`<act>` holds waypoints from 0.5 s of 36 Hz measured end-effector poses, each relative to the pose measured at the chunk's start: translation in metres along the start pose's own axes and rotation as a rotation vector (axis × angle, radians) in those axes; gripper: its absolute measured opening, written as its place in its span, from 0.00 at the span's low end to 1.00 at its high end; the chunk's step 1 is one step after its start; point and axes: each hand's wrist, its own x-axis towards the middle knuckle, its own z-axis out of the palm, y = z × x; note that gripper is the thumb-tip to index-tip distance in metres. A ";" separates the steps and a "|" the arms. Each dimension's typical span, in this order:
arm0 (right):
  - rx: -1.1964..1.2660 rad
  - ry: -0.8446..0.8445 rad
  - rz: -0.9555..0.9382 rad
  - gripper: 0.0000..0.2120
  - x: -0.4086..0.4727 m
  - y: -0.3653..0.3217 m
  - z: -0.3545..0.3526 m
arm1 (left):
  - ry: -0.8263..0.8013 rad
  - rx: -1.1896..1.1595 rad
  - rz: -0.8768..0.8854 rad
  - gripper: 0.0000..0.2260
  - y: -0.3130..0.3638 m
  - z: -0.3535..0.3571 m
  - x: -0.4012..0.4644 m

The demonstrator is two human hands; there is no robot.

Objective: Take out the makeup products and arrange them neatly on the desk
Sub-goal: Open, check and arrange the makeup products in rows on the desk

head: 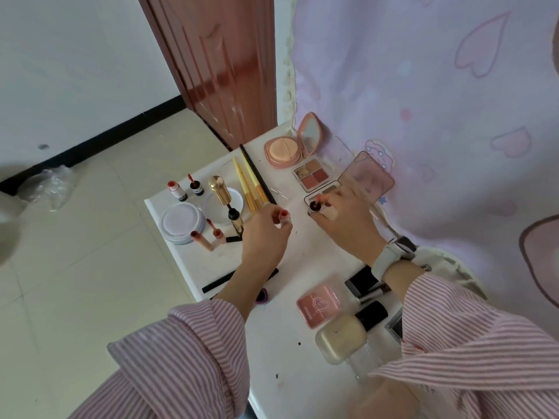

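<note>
At the middle of the white bench, a person's left hand pinches a small lip-colour tube by its pale body, red tip up and roughly upright, just off the surface. Across a bare strip of bench, the right hand curls its fingers round a second dark-capped tube, also held near upright, at the near edge of an open eyeshadow palette. The two tubes sit near each other but apart, each already in its own hand. To the left hand's far side lie the lip tubes already set down, beside two round white compacts and a fan of brushes; that row looks the likelier resting place, nearer the left hand. Nearer the body wait a pink case and a foundation bottle.
</note>
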 end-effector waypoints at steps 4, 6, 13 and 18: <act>-0.160 0.002 -0.046 0.10 0.010 0.002 0.012 | 0.010 0.066 -0.008 0.05 -0.002 0.005 0.005; -0.181 -0.017 -0.043 0.10 0.012 0.001 0.014 | 0.018 0.090 -0.012 0.04 -0.004 0.007 0.006; -0.275 -0.080 -0.040 0.14 0.015 0.001 0.021 | 0.013 0.124 -0.037 0.08 -0.005 0.011 0.009; -0.288 -0.102 -0.043 0.19 0.011 0.000 0.014 | 0.033 0.158 -0.018 0.14 0.000 0.009 0.004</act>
